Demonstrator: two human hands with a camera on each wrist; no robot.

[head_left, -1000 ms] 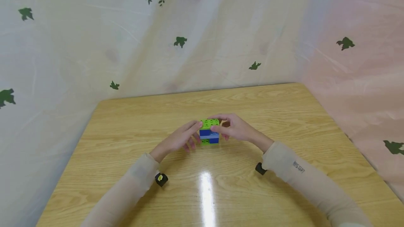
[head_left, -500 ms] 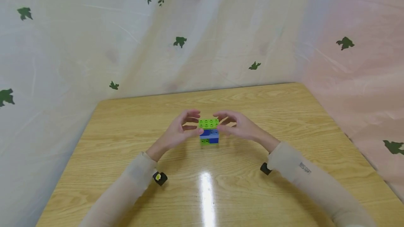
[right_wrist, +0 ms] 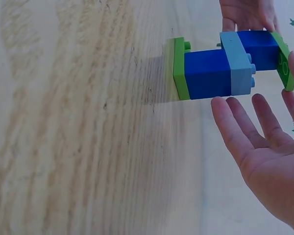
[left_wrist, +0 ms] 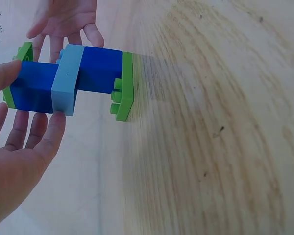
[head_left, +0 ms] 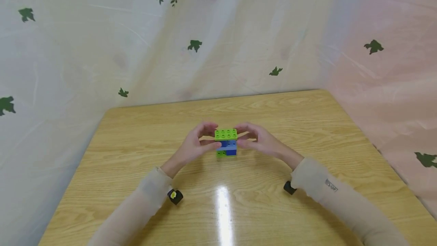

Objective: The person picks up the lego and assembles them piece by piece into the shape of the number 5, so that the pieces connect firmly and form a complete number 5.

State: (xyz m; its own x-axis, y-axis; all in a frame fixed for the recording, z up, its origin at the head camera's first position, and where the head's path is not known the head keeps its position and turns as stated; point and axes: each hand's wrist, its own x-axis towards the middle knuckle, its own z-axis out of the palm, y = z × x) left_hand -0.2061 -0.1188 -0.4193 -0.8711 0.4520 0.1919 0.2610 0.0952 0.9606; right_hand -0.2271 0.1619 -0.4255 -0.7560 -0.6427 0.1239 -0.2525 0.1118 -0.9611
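Observation:
A small tower of toy building bricks stands upright at the middle of the table in the head view. Its top is a lime green studded plate point(head_left: 225, 134). Below come a dark blue brick point(left_wrist: 34, 88), a light blue plate point(left_wrist: 64, 85), a second dark blue brick point(right_wrist: 206, 73) offset to the right, and a green base plate point(left_wrist: 125, 93). My left hand point(head_left: 191, 145) grips the tower's upper left, thumb on the upper dark blue brick. At the right, my right hand point(head_left: 263, 141) has loosely extended fingers, with thumb and a fingertip right at the top plate's edge.
The wooden table point(head_left: 136, 132) reaches back to a pale curtain point(head_left: 239, 48) printed with dark green shapes. Black wrist cameras hang below the left sleeve point(head_left: 150, 189) and the right sleeve point(head_left: 321, 181). Light glares off the tabletop in front of the tower.
My left hand has risen beside the tower and closed its thumb in on the brick. My right thumb has drawn back from the tower's front to its right side. The tower stays in place.

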